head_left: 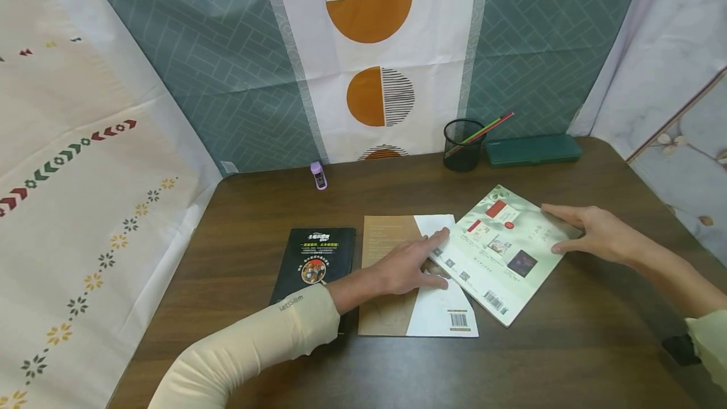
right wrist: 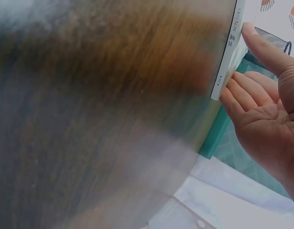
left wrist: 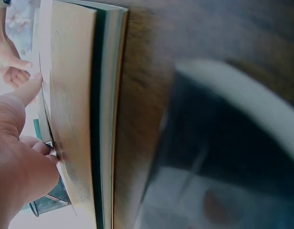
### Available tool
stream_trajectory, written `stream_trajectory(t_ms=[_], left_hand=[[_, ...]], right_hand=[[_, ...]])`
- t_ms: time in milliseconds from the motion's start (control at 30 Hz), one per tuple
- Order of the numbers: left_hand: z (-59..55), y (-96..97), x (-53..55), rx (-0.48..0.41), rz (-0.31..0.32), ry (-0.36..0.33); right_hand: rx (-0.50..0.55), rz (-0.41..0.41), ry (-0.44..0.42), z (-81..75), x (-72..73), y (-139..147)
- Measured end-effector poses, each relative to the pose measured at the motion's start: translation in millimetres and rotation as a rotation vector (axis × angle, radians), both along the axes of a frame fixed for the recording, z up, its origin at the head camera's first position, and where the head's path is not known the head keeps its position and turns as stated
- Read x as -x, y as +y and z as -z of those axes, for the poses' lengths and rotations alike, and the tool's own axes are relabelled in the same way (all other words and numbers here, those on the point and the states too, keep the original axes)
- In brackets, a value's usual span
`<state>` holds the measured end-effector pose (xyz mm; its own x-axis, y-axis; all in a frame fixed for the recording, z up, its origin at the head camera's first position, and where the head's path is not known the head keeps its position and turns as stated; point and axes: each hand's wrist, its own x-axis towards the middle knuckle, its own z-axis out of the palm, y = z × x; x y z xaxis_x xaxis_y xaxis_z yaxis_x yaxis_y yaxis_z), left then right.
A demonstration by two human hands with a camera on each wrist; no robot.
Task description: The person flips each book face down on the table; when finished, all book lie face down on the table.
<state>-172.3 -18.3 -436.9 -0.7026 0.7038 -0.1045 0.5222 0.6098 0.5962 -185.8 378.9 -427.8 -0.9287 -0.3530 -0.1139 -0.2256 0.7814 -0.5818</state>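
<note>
A pale green book (head_left: 490, 251) lies slantwise, its left corner overlapping a brown and white book (head_left: 392, 238). My left hand (head_left: 406, 267) reaches across the brown and white book and holds the green book's left corner between thumb and fingers. At the opposite corner, my right hand (head_left: 604, 235) grips the green book with thumb and fingers spread around it. The right wrist view shows its white printed spine (right wrist: 228, 52) beside those fingertips. To the left lies a black book (head_left: 301, 251), partly covered by my left forearm. Stacked page edges (left wrist: 109, 95) show in the left wrist view.
At the back of the brown table (head_left: 255, 207) stand a small purple bottle (head_left: 319, 177) and a black mesh cup (head_left: 462, 155) with pencils (head_left: 490, 127). A green case (head_left: 534, 150) lies beside the cup. Patterned cloth hangs behind and at both sides.
</note>
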Motion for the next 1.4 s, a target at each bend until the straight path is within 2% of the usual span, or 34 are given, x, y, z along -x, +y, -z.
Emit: stream_trajectory(t_ms=[300,667,933,1067,1300,1400], left_hand=[[0.5,0.4,-0.5,0.005,0.001,0.011],[0.1,1.4,-0.5,0.015,-0.01,0.02],[-1.8,2.8,0.4,0.028,-0.008,0.097],[-3.2,5.4,-0.7,0.038,-0.03,0.119],[-5.7,13.4,-7.7,0.09,-0.001,0.278],[-6.3,15.6,-12.4,0.07,-0.011,0.298]], right_hand=[[0.008,-0.017,0.007,1.4,-2.6,7.7],[0.03,-0.018,-0.039,4.2,-3.8,15.1],[-0.013,0.003,-0.01,4.0,-6.2,14.4],[-0.023,0.008,0.001,3.6,-6.3,14.6],[-0.032,0.008,0.029,3.4,-5.4,17.4],[-0.027,0.014,0.038,4.0,-4.9,17.9]])
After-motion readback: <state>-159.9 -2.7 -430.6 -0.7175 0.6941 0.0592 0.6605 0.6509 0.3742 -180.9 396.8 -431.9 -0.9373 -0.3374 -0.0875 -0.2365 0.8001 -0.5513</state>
